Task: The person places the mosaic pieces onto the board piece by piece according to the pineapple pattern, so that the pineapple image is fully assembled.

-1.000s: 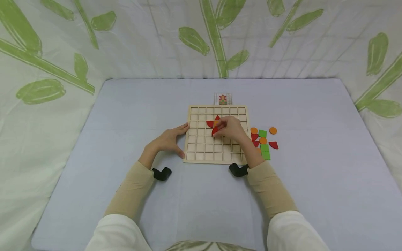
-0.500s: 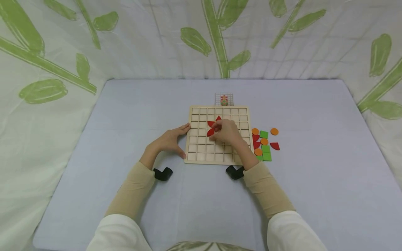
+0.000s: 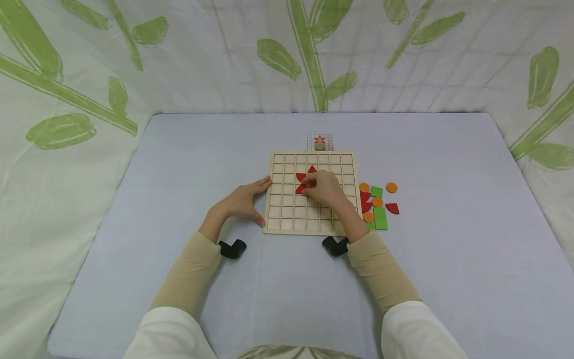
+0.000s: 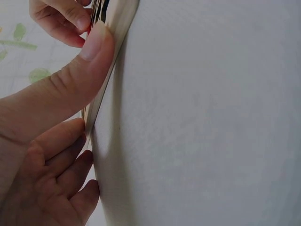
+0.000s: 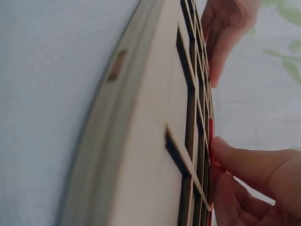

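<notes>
Red piece [image 3: 300, 189]: lying on the board [image 3: 287, 211], nearer nine o'clock than earlier.
Right hand [image 3: 325, 188]: touching it from three o'clock; grip unclear.
Left hand [image 3: 244, 200]: spreading thumb and fingers along board's nine-o'clock edge.

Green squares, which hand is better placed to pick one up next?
Probably the right hand: the green squares lie past the right edge of the wooden grid board, on that hand's side, while the left hand touches the opposite edge. The right is at a red quarter-circle, though.
</notes>
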Tool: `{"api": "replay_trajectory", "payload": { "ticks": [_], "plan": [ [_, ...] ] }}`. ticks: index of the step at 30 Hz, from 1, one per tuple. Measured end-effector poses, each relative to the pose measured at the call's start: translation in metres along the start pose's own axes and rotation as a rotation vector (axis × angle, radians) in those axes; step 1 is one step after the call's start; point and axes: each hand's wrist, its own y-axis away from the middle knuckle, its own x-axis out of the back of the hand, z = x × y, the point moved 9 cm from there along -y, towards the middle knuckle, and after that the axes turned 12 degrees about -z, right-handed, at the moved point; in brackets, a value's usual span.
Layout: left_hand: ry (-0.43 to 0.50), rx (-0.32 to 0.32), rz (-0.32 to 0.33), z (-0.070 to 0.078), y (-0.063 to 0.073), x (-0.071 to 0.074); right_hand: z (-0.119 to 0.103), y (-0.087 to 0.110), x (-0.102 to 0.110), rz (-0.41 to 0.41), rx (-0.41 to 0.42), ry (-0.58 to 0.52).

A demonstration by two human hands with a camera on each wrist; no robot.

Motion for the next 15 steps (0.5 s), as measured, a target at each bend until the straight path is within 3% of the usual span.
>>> {"api": "replay_trajectory", "payload": {
  "ticks": [15],
  "plan": [
    [-0.007, -0.006, -0.001, 0.0002, -0.0002, 0.0000, 0.0007, 0.0022, 0.0006, 0.004, -0.013, 0.012]
  ]
}}
